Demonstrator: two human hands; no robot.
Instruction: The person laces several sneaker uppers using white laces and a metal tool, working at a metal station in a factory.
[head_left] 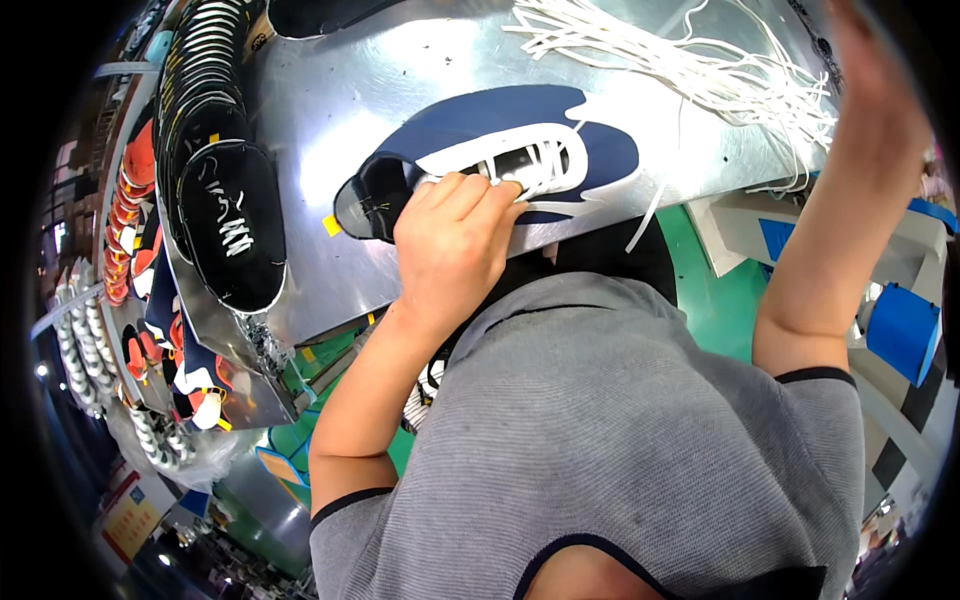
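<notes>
A navy and white shoe upper (500, 150) lies flat on the shiny metal table (330, 120), with a white lace threaded through its eyelets. My left hand (455, 240) presses down on its near edge, fingers curled over the lacing area. My right hand (865, 60) is raised high at the right rim of the view, blurred; a thin white lace (648, 215) hangs from the shoe upper over the table edge below it. What the right hand grips is not visible.
A heap of loose white laces (700, 60) lies at the table's far right. A row of stacked black shoe uppers (225, 190) runs along the left edge. Red and navy uppers (135, 190) fill a lower shelf at left. Blue bins (900, 330) stand at right.
</notes>
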